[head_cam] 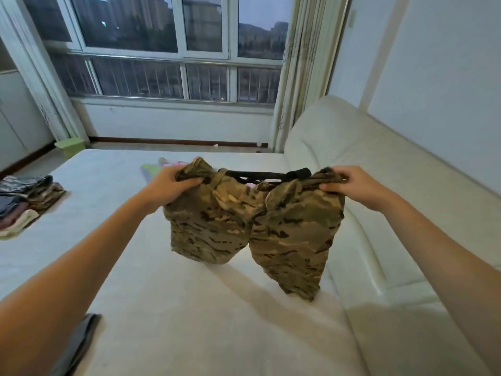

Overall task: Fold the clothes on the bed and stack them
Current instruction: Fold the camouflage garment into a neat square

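A pair of camouflage shorts (252, 229) is held up in the air above the middle of the bed (189, 321), waistband uppermost, both legs hanging down. The lower hem of the right-side leg reaches close to the mattress; whether it touches cannot be told. A black belt (265, 174) spans the waistband between the hands.

The left hand (168, 185) grasps the left end of the waistband, fingers curled over bunched fabric. The right hand (352, 185) grasps the right end likewise, fingers and thumb clamped on the cloth.

Behind the shorts, pale green and pink garments (154, 169) lie unfolded on the mattress. A stack of folded clothes (27, 202) sits at the bed's left edge, well apart from the shorts. A grey cloth (78, 346) lies at the near left. A padded white headboard (352, 137) runs along the right side. A green box (71, 146) stands on the floor below the window (176, 50).
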